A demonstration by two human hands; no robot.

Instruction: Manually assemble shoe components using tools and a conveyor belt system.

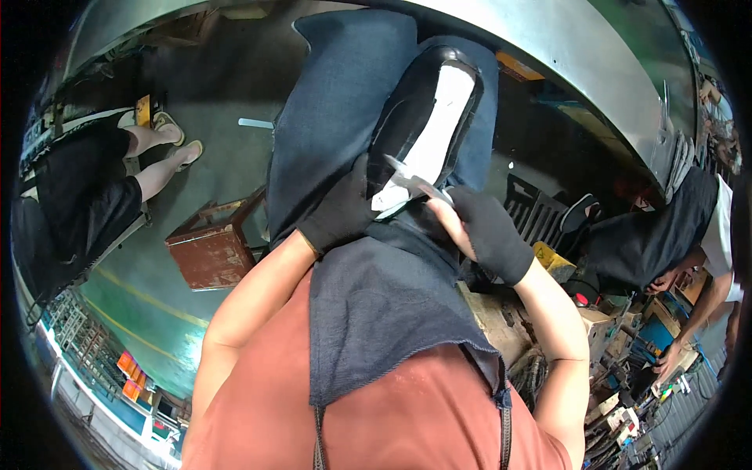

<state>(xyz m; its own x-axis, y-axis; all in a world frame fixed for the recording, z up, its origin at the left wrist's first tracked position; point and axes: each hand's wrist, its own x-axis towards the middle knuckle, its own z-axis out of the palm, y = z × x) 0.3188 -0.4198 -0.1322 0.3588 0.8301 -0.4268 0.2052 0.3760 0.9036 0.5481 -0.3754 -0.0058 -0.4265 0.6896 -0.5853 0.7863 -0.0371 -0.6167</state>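
Floor: green workshop concrete, brown stool (210, 252) at left.
Apron: denim apron (376, 298) draped over lap.
Shoe: black shoe (427, 125) sole-up, long axis upward, away from both hands.
Left hand (341, 211): gloved, grasping shoe's heel end.
Right hand (489, 231): clenched on blade (411, 180), probably a knife, at sole edge.

Open green floor (204, 102) is seen to the left, broken only by a brown wooden stool (207, 251) and a seated person's legs (160, 153). To the right, passage is blocked by a cluttered workbench (501, 321), what appears to be a black crate (536, 211), and a bent-over co-worker (674, 235).
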